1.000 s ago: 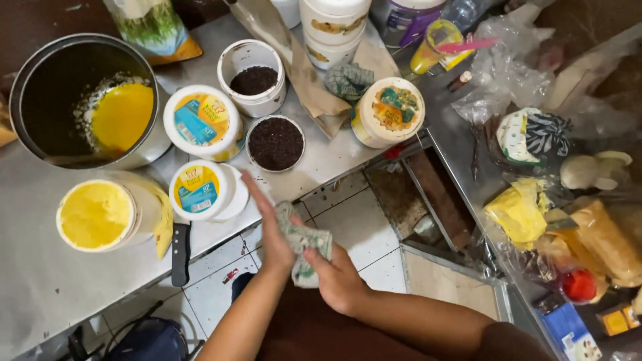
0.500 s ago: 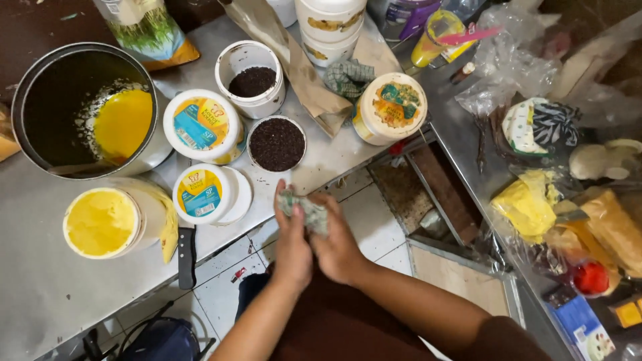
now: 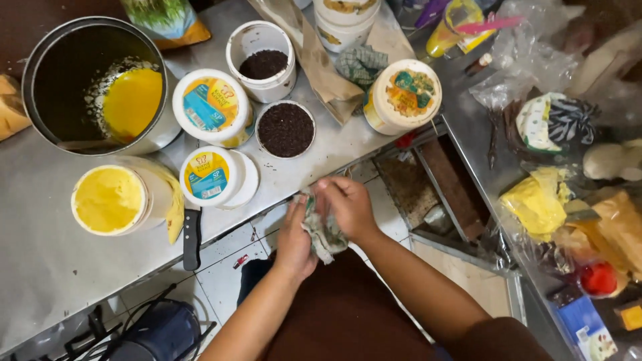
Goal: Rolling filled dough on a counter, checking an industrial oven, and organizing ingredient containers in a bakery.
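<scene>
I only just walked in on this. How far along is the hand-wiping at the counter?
Done: tubs stand open, the open tub showing yellow paste. In hand: the left hand and right hand rub a crumpled cloth between them, off the counter edge. Left: the cloth isn't put down.

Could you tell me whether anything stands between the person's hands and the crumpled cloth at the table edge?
Nothing visible does. The left hand and right hand both already have the cloth in their grip, bunched between them just off the steel table edge.
</scene>
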